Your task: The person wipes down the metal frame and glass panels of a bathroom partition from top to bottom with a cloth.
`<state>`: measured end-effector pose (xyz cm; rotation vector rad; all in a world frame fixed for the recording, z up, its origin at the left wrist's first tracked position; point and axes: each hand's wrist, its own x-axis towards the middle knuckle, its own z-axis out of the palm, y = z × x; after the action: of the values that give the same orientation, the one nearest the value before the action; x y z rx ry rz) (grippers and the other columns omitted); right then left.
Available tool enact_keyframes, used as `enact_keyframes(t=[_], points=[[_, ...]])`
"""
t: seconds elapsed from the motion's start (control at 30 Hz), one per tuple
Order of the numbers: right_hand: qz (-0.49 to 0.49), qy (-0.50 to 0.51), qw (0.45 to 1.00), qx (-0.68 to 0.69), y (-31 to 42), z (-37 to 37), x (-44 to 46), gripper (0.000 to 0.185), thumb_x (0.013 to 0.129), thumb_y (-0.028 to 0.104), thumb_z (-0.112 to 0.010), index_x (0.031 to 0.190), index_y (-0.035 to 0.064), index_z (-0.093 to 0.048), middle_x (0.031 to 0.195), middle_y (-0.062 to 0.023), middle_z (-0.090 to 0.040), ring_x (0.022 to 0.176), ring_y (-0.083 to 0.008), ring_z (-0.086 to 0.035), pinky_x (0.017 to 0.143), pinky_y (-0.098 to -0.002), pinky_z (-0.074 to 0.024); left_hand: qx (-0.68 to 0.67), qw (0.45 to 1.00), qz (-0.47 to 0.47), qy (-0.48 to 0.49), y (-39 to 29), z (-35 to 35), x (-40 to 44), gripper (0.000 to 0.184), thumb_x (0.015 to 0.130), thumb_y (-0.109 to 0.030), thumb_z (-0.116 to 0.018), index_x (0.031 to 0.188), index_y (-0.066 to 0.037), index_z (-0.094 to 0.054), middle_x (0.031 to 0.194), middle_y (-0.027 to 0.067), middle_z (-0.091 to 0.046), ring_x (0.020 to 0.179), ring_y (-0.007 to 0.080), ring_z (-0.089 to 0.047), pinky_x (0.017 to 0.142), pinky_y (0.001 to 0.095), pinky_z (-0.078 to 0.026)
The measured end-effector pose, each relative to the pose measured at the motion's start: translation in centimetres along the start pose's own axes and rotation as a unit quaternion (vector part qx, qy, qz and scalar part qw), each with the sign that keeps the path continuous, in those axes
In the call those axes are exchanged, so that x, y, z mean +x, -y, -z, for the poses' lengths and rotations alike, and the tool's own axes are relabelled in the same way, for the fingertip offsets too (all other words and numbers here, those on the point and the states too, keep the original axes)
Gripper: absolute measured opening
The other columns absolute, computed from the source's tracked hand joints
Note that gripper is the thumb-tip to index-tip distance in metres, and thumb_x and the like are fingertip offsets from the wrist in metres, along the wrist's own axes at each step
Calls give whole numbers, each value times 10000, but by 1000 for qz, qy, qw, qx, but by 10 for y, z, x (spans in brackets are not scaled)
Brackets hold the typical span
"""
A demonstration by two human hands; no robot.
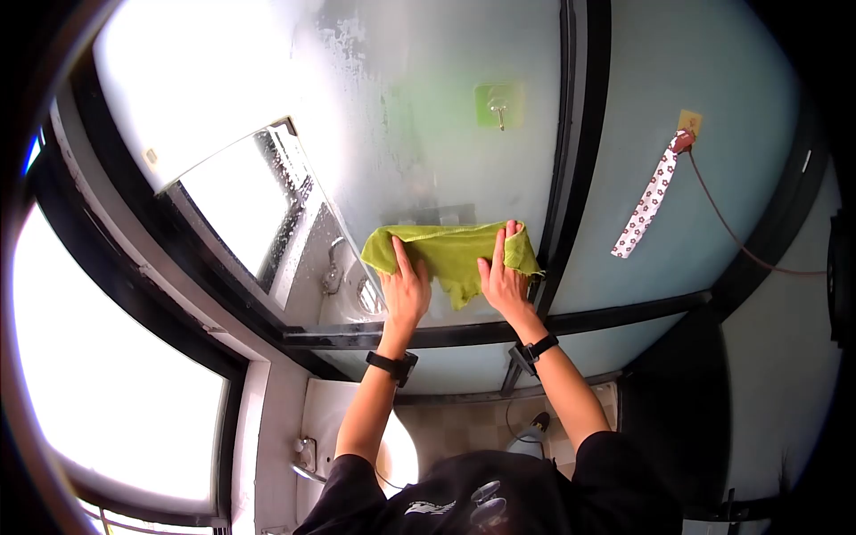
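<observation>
A yellow-green cleaning cloth (446, 254) is spread sideways against the frosted glass panel (428, 152), its lower middle hanging in a ragged point. My left hand (406, 285) holds the cloth's left end, fingers pointing up over it. At the right end, my right hand (506, 278) grips it, with a fold wrapped over the fingers. Just left of my left hand is a wet mirror (308, 209), which reflects a basin and tap. Streaks and a cloudy wet film show on the glass above the cloth.
A clear adhesive hook (500, 111) is fixed above the cloth. On the right-hand panel hang a flowered strip (649, 196) and a brown cord (713, 214). Dark frame bars (580, 134) divide the panels. Below left stands a white washbasin (397, 450) with a tap (306, 456).
</observation>
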<state>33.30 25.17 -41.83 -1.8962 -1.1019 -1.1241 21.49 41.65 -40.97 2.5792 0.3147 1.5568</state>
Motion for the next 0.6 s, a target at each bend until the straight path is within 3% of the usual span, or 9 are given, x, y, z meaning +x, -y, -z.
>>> enact_keyframes(t=[0.03, 0.07, 0.23, 0.3, 0.43, 0.5, 0.6], points=[[4, -14, 1000, -14, 1, -6, 4, 698, 896, 189, -622, 1429, -121, -295, 1515, -303, -265, 1380, -479, -301, 1123, -527, -287, 64, 998, -11, -2, 2, -4, 5, 755, 925, -127, -549, 1474, 137, -105, 1341, 408, -409, 1242, 543, -396, 1069, 545, -282], [8, -31, 999, -12, 4, -6, 13, 707, 896, 201, -625, 1438, -111, -295, 1518, -293, -271, 1379, -470, -310, 1120, -533, -284, 31, 999, 14, 15, 1, -3, 12, 756, 932, -167, -538, 1474, 140, -109, 1400, 409, -339, 1309, 550, -314, 1109, 567, -211], [25, -67, 997, -13, 20, 2, 75, 690, 896, 211, -622, 1437, -93, -320, 1515, -250, -320, 1384, -419, -337, 1115, -507, -304, 36, 996, -35, -70, 7, 8, 73, 729, 939, -190, -516, 1474, 137, -142, 1407, 387, -349, 1314, 526, -325, 1109, 557, -216], [75, -88, 993, -11, 27, 6, 103, 687, 889, 220, -619, 1436, -81, -334, 1521, -222, -330, 1378, -389, -360, 1111, -485, -318, 61, 991, -57, -102, 6, 19, 101, 756, 913, -247, -536, 1469, 128, -187, 1388, 354, -408, 1308, 498, -367, 1111, 554, -225], [107, -91, 990, 19, 44, 18, 151, 715, 843, 167, -643, 1438, -80, -332, 1519, -227, -329, 1380, -402, -354, 1111, -495, -312, 103, 977, -126, -140, 5, 43, 152, 726, 901, -248, -524, 1462, 118, -244, 1407, 316, -419, 1352, 456, -345, 1138, 534, -195], [123, -110, 986, 0, 52, 25, 174, 672, 872, 212, -602, 1436, -58, -355, 1533, -162, -340, 1357, -357, -399, 1098, -461, -340, 128, 968, -157, -149, 3, 56, 179, 717, 904, -251, -519, 1466, 105, -251, 1403, 314, -427, 1355, 455, -343, 1145, 530, -187], [120, -159, 980, 9, 66, 31, 212, 629, 870, 194, -581, 1415, -56, -389, 1531, -158, -343, 1333, -360, -422, 1078, -468, -360, 119, 961, -172, -180, -2, 77, 220, 715, 919, -275, -500, 1477, 88, -237, 1379, 333, -442, 1348, 469, -349, 1151, 528, -179]])
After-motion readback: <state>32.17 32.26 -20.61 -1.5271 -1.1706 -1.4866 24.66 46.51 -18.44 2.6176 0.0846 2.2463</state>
